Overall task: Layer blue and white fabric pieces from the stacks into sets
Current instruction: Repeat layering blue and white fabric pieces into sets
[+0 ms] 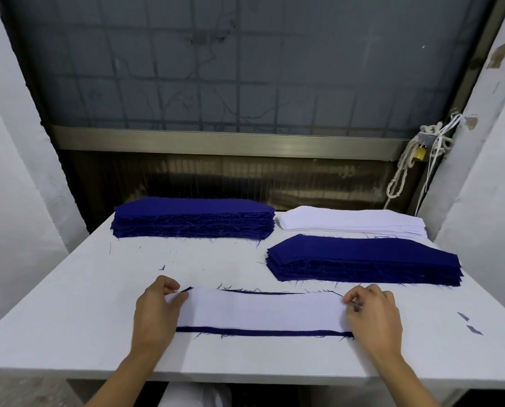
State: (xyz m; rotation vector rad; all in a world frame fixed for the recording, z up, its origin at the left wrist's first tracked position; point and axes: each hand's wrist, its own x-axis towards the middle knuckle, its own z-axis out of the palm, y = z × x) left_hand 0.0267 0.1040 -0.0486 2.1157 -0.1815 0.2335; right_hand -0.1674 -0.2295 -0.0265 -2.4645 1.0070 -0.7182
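Note:
A long white fabric piece [260,311] lies flat near the table's front edge, on top of a blue piece [260,332] whose edges show along the front and back. My left hand [157,306] pinches the white piece's left end. My right hand [373,311] pinches its right end. A tall blue stack [192,217] stands at the back left. At the back right lies a low white stack [354,220]. In front of it sits a second blue stack [362,261].
The white table [69,304] carries loose blue threads and two small blue scraps [470,323] at the right. A dark window and frame rise behind the stacks. White cords and a padlock [420,154] hang at the right wall.

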